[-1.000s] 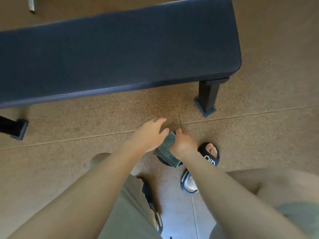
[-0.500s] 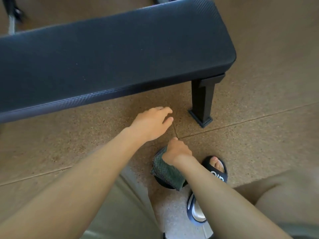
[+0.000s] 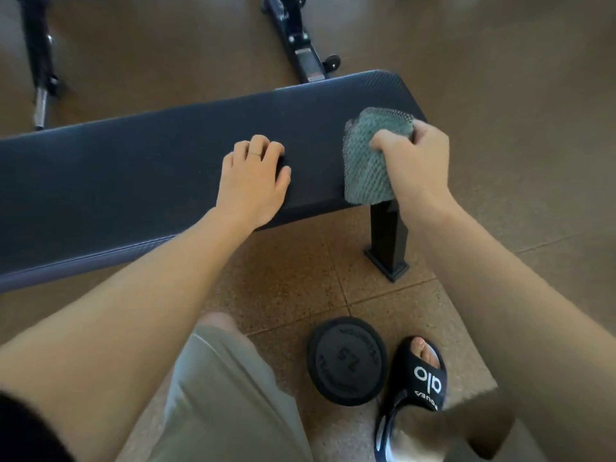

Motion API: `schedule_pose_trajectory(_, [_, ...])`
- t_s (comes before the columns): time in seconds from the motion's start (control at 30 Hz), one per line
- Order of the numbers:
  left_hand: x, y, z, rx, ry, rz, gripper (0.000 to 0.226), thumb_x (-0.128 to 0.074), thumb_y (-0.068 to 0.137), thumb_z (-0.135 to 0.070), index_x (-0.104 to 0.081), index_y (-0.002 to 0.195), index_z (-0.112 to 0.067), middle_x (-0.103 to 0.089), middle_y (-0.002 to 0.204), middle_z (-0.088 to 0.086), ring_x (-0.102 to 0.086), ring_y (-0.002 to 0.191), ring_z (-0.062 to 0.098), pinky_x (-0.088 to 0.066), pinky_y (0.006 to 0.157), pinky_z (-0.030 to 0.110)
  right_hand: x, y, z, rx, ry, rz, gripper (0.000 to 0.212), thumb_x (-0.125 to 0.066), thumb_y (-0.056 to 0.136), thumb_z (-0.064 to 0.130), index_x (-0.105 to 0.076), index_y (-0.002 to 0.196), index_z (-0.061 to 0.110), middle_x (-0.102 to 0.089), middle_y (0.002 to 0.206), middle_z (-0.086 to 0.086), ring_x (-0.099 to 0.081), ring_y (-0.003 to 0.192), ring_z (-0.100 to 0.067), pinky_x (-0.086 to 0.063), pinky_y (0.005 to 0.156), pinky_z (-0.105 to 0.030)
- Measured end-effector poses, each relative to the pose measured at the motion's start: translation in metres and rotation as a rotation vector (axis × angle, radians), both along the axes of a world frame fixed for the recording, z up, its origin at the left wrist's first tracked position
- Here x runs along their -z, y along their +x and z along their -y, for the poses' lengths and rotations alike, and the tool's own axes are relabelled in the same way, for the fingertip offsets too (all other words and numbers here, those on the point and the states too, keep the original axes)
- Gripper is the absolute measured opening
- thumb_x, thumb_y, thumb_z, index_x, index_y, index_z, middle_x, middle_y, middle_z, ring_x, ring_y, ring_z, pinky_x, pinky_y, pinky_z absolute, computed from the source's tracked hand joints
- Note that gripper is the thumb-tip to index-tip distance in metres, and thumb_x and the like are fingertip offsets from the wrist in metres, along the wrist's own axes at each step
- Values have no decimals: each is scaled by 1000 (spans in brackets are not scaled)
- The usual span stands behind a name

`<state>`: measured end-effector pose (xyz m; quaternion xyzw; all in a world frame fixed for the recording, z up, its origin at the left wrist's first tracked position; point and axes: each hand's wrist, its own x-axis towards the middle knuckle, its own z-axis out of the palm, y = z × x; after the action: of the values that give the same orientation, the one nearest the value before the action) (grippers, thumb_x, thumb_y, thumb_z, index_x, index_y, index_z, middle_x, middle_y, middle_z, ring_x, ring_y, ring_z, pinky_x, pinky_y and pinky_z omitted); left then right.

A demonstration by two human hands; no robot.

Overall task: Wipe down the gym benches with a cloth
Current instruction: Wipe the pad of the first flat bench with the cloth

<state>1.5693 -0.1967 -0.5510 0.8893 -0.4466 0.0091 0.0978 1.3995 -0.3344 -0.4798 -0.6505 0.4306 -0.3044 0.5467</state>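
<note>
Cloth [image 3: 368, 161], green and bunched, lies at the right end of the bench surface [image 3: 150, 168], gripped by the right hand [image 3: 416, 168]; left hand [image 3: 253, 181] rests flat, fingers relaxed, mid-surface.

My left hand [image 3: 254, 181] lies palm down on the dark padded gym bench [image 3: 133, 168], fingers lightly bent, forearm reaching in from lower left. My right hand [image 3: 416, 168] is at the bench's right end, near its front edge, fingers curled round the grey-green knitted cloth [image 3: 366, 161], knuckles up, forearm stretching back to lower right.
</note>
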Motion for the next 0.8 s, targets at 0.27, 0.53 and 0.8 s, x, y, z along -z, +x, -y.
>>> schedule_pose_trajectory(0.27, [15, 3, -3, -3, -88, 30, 34, -36, 103, -37, -53, 127, -21, -51, 135, 2, -43, 130, 29, -36, 108, 45, 61, 42, -29, -535, -844, -488, 46, -52, 81, 35, -66, 117, 10, -57, 125, -11, -53, 117, -30, -48, 98, -46])
schedule_pose_trajectory(0.53, [19, 5, -3, -16, -118, 8, 36, -34, 103, -31, -54, 131, -22, -53, 138, 1, -45, 131, 27, -36, 110, 45, 72, 43, -38, -700, -672, -701, 67, -12, 97, 55, -10, 162, 37, 4, 170, 8, 13, 155, -9, 9, 126, -34])
schedule_pose_trajectory(0.8, [22, 7, -4, -16, -129, 1, 34, -38, 103, -29, -54, 131, -21, -53, 138, 1, -45, 133, 27, -37, 112, 45, 80, 61, -21, -604, -808, -805, 58, 2, 104, 48, -9, 161, 39, -4, 170, 7, 4, 157, -13, 2, 128, -38])
